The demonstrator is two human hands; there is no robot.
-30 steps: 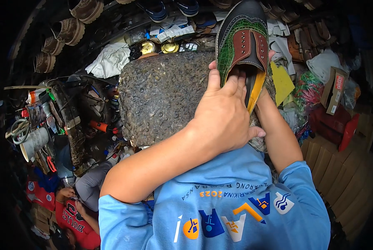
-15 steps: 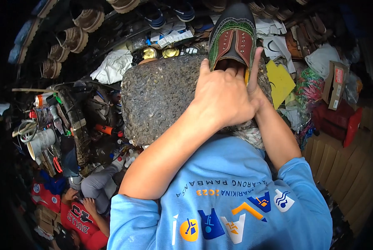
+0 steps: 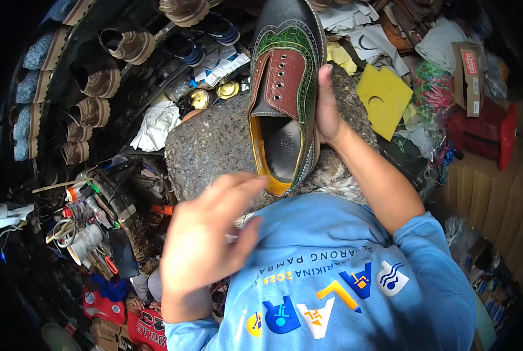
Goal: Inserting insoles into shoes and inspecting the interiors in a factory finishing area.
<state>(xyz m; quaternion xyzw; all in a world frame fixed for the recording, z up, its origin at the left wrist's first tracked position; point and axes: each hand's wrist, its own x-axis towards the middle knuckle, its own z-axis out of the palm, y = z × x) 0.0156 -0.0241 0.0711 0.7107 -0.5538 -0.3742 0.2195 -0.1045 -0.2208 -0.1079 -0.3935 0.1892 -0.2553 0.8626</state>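
Note:
A leather shoe (image 3: 282,82) in black, green and reddish brown points its toe to the far edge. Its eyelets have no laces, and its opening shows a dark insole and a yellow lining. My right hand (image 3: 329,114) grips it along its right side, thumb up against the upper and the other fingers hidden beneath or behind. Off the heel to the near left, my left hand (image 3: 209,228) is smeared by motion. Its fingers are stretched with the thumb apart, and nothing shows in them. Under the shoe sits a rough dark stone block (image 3: 206,143).
Brown shoes (image 3: 102,76) line racks at the left. Crumpled white paper (image 3: 157,126) and round tins (image 3: 227,89) lie beyond the block. Tools and a thread spool (image 3: 85,243) crowd the left. Right are a yellow sheet (image 3: 384,99) and a cardboard box (image 3: 467,76). Another person's red shirt (image 3: 147,330) shows lower left.
My left hand has come out of the shoe's opening and moved back to the near left. The shoe has come nearer and turned slightly, held by my right hand. The view has shifted.

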